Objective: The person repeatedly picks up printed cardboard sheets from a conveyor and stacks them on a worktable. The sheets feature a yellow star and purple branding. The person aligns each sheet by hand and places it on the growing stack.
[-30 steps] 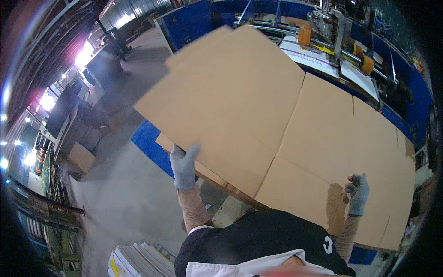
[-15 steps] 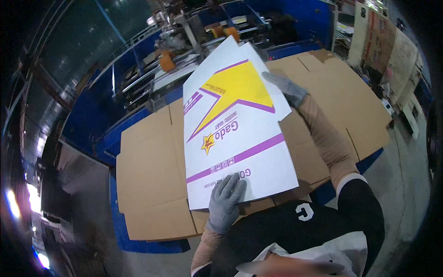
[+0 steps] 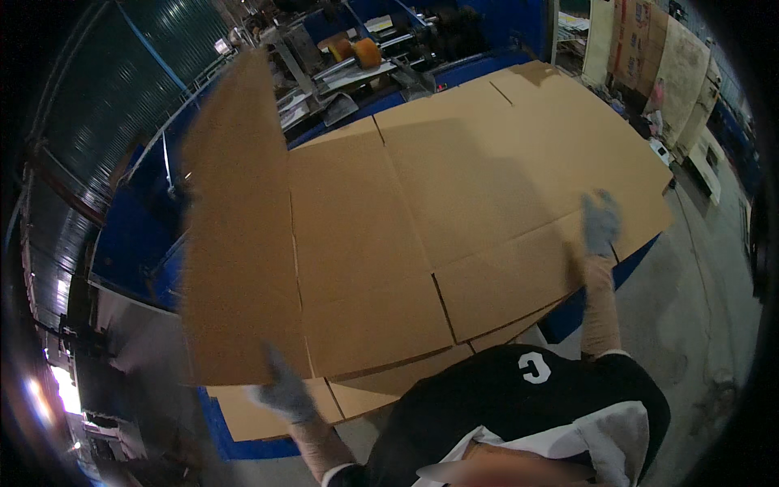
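Observation:
A brown cardboard box blank (image 3: pixel 365 235) lies opened out, plain side up, with its left panel (image 3: pixel 239 235) lifted and blurred by motion. At that panel's lower edge is my left hand (image 3: pixel 286 391), in a grey glove. It appears to grip the edge, one digit over the face and the others low by the rim. My right hand (image 3: pixel 600 226), also gloved in grey, is over the right part of the cardboard. Its fingers look apart and hold nothing, though they are slightly smeared.
More flat cardboard (image 3: pixel 369 395) lies underneath, on a blue table (image 3: pixel 561 318). Beyond stands a blue machine (image 3: pixel 511 28) with metal bars and orange rollers (image 3: pixel 367 53). Upright boards and panels (image 3: pixel 633 49) stand at the far right, above a grey floor (image 3: pixel 690 268).
The white printed, folded blank has been opened out, and its plain brown side now faces up. My left hand moved left and nearer; my right hand moved right and nearer.

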Motion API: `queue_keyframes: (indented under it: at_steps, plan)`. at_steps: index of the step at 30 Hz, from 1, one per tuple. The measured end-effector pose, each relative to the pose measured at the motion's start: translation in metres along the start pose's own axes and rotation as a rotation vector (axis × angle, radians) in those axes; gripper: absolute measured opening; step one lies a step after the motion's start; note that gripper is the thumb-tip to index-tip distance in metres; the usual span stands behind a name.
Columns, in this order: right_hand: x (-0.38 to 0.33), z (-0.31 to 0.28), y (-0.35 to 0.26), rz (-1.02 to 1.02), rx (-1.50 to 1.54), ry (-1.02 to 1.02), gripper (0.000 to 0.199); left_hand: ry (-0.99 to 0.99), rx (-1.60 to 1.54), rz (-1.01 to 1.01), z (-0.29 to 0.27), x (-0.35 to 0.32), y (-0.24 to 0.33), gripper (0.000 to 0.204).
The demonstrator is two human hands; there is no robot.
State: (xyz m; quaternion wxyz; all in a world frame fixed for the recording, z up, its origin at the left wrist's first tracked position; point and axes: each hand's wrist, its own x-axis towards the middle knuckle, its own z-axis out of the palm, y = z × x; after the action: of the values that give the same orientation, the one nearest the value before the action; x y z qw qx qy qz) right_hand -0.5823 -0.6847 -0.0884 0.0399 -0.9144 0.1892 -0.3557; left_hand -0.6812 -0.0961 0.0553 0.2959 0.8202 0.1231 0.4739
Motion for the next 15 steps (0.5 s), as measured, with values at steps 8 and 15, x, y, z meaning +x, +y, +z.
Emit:
queue_keyframes:
  at_steps: [8,15]
  plan:
    - [-0.089,-0.047,0.176,1.151,1.697,0.162,0.053,0.133,0.162,0.205,-0.054,0.072,-0.075,0.021]
    - [-0.036,-0.118,-0.002,0.603,1.343,0.349,0.041,-0.093,0.097,0.077,-0.071,0.017,-0.095,0.026]
